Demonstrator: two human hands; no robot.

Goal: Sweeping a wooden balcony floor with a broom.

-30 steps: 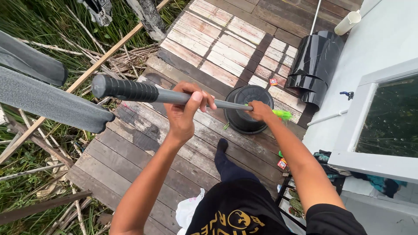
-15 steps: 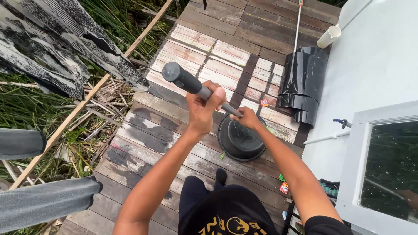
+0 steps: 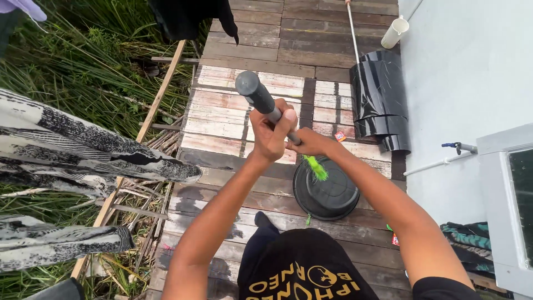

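My left hand point(image 3: 270, 136) grips a grey broom handle point(image 3: 256, 95) just below its black ribbed end. My right hand point(image 3: 308, 142) holds the same handle a little lower, right beside the left hand. Bright green bristles point(image 3: 316, 167) stick out below my right hand. Under the hands, a black round tub point(image 3: 327, 194) rests on the wooden deck point(image 3: 233, 119). The handle points up and to the left, toward the camera.
Rolled black sheeting point(image 3: 382, 97) and a white pipe point(image 3: 394, 32) stand against the pale wall point(image 3: 466, 72). Patterned and grey laundry point(image 3: 83, 150) hangs at left over tall grass point(image 3: 83, 61). A blue tap point(image 3: 458, 147) and a window frame point(image 3: 505, 211) sit at right.
The view has swung left and my hands have come closer together on the handle. The handle now stands steeper, and the green bristles show again below my right hand.
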